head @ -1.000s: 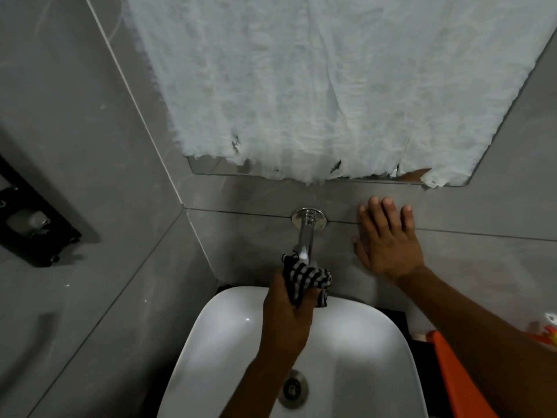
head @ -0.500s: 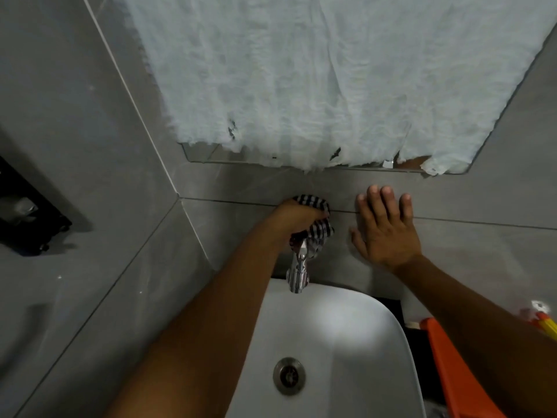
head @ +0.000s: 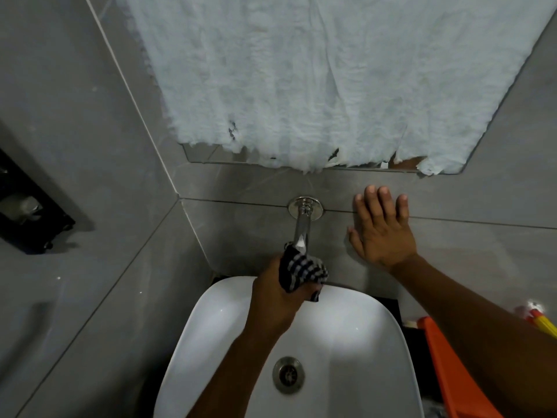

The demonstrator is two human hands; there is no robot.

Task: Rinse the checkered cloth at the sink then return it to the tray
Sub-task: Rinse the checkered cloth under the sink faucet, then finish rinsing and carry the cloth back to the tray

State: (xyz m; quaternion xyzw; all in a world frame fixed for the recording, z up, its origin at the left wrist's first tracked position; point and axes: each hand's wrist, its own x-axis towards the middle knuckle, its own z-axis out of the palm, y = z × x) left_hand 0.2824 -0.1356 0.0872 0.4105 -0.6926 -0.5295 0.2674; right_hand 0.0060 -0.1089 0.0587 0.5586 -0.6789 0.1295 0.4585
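Observation:
My left hand grips the bunched black-and-white checkered cloth at the outer end of the chrome tap, over the back rim of the white sink. The tap's spout end is hidden behind the cloth. No water is visible. My right hand lies flat on the grey wall tiles to the right of the tap, fingers spread, holding nothing. An orange tray shows at the sink's right side, partly behind my right forearm.
A mirror covered by torn white paper hangs above the tap. A black holder is fixed to the left wall. The sink drain sits mid-basin. A yellow and red object pokes in at the right edge.
My left hand with the cloth has come back from the tap's wall base down to the spout end over the sink. My right hand stays flat on the wall.

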